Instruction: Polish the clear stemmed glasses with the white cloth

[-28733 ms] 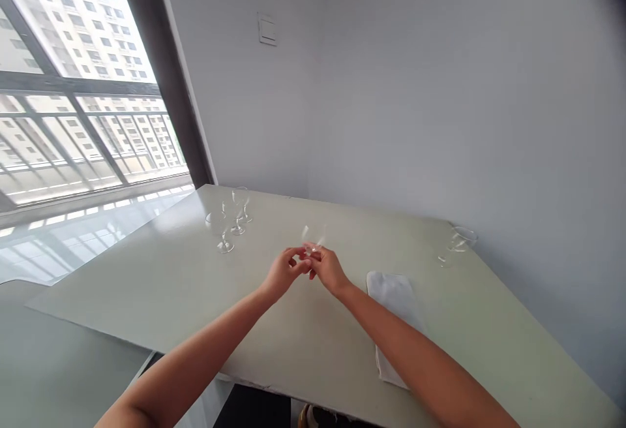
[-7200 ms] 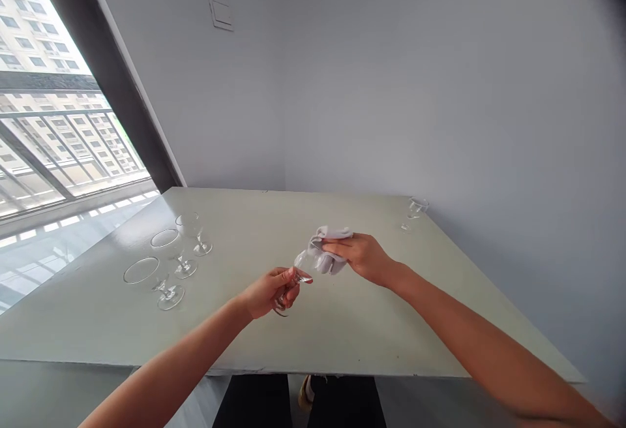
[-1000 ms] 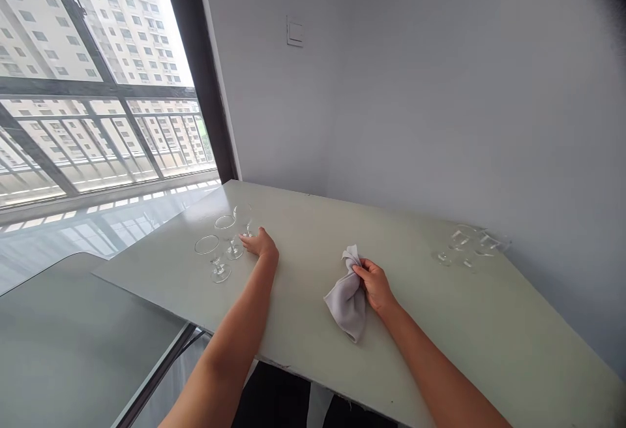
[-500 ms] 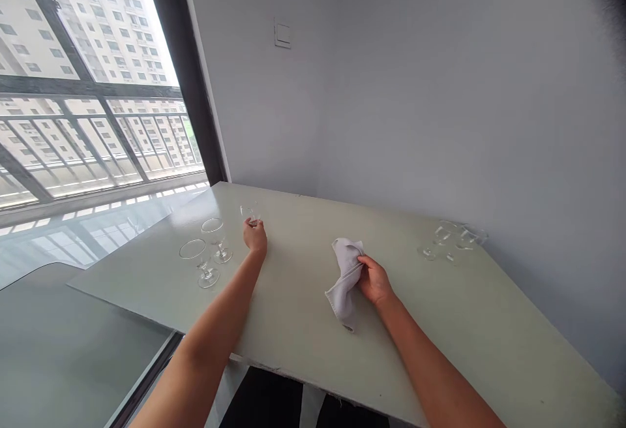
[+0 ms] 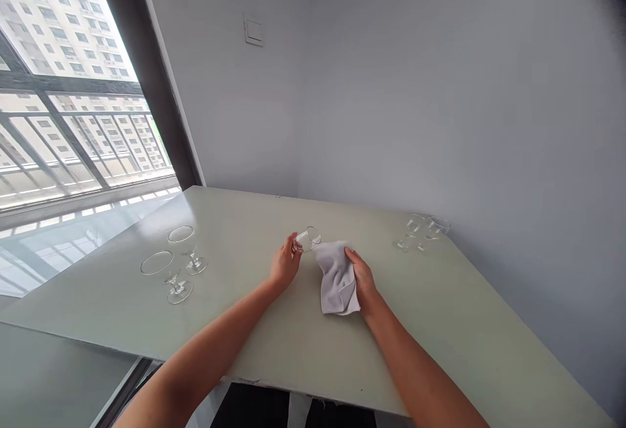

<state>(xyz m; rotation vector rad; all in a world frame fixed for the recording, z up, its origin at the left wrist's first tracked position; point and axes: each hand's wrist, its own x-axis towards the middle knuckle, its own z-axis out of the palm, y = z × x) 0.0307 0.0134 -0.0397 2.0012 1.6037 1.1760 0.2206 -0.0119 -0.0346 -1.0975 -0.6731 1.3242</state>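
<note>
My left hand (image 5: 286, 262) is closed around the lower part of a clear stemmed glass (image 5: 308, 239), which is tilted with its rim toward the right. Just right of that rim, my right hand (image 5: 362, 279) grips a pale grey cloth (image 5: 337, 278) between thumb and fingers. The cloth hangs down in folds, its upper edge close to the glass; whether they touch I cannot tell. Two more stemmed glasses stand upright at the left, a nearer glass (image 5: 178, 291) and a farther glass (image 5: 196, 265).
At the far right of the pale table (image 5: 274, 343), close to the wall, is a group of clear glasses (image 5: 423, 232). A wall switch (image 5: 253, 30) is above the back edge. A window (image 5: 73, 115) with railings lies to the left.
My left hand has brought the glass from the back left to the middle, beside the cloth. The cloth has spread and turned in my right hand. The view has shifted right.
</note>
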